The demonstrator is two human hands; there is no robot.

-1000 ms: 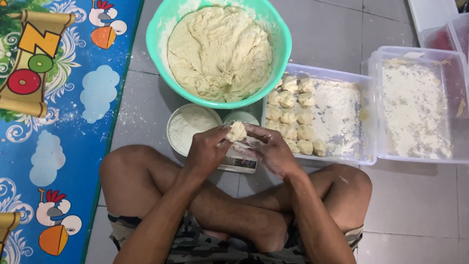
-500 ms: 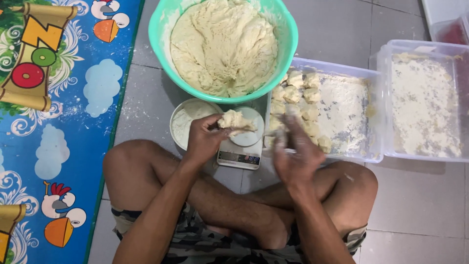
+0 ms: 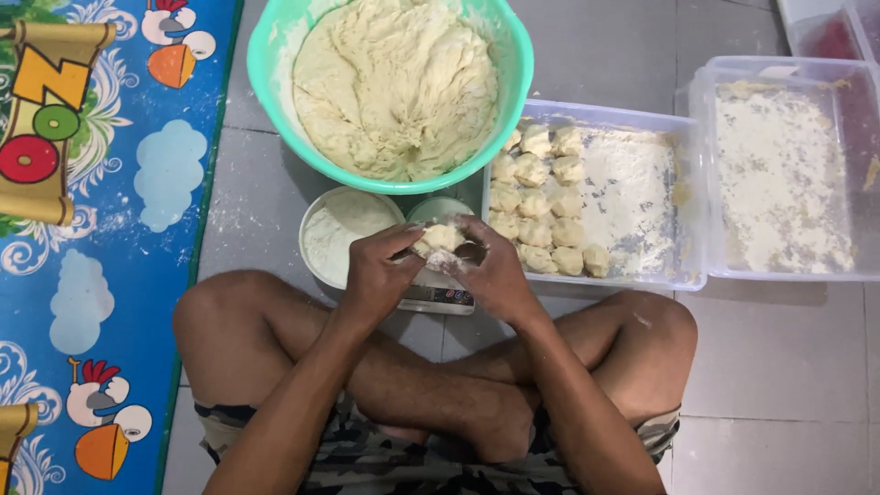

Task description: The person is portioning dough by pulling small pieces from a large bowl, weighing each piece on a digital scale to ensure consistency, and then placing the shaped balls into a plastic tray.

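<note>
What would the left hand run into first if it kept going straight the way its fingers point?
The left hand points up and right, and its fingers already touch the dough piece held against the right hand. Past that lump, the next thing is probably the green dough bowl, though depth is unclear.

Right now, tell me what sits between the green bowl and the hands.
In the head view, a small flour bowl and a scale's round pan lie between the green bowl and the hands.
</note>
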